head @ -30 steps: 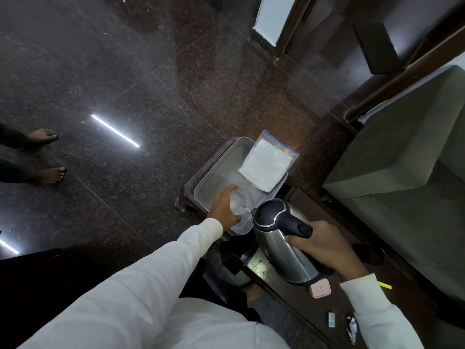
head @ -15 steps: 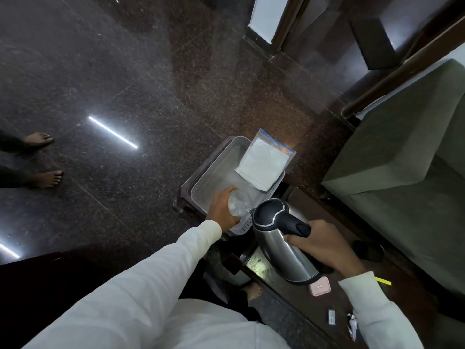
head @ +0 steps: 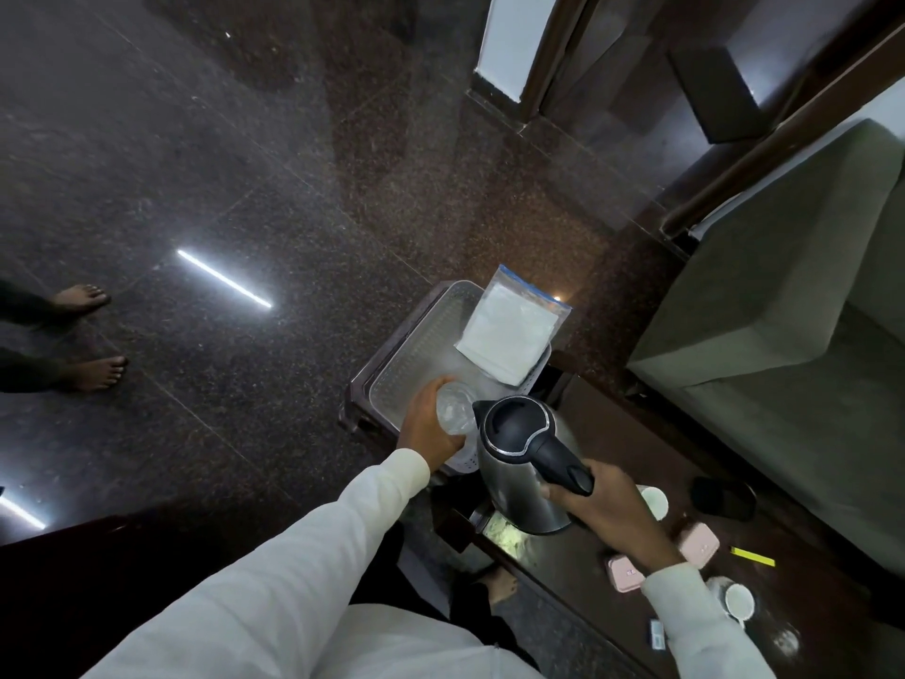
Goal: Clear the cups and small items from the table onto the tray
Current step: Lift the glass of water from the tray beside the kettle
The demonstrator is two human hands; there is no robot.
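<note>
Left hand (head: pixel 430 423) of mine is wrapped around a clear glass (head: pixel 455 409), fingers curled about its side, holding it over the near end of the white tray (head: pixel 416 355). The glass stands roughly upright with its mouth facing up toward me, so its long axis runs up and down; it sits on the thumb side of my palm, just beside the kettle's spout. My right hand (head: pixel 605 512) is clenched on the black handle of the steel kettle (head: pixel 519 463), which is upright with its black lid toward me and its handle pointing back to my right wrist. The kettle's base is close above the dark table (head: pixel 587 561); I cannot tell whether it touches.

The tray lies lengthwise away from me on a small brown stand (head: pixel 365 384), and a plastic bag with white folded paper (head: pixel 512 330) rests across its far end. On the table to my right lie two pink cases (head: pixel 624 574), a white cup (head: pixel 654 502) just past my right hand, another white cup (head: pixel 738 600) near my sleeve, a yellow strip (head: pixel 752 556) and a black object (head: pixel 724 497), all well apart from the tray. Someone's bare feet (head: pixel 93 335) stand on the floor far to the left.
</note>
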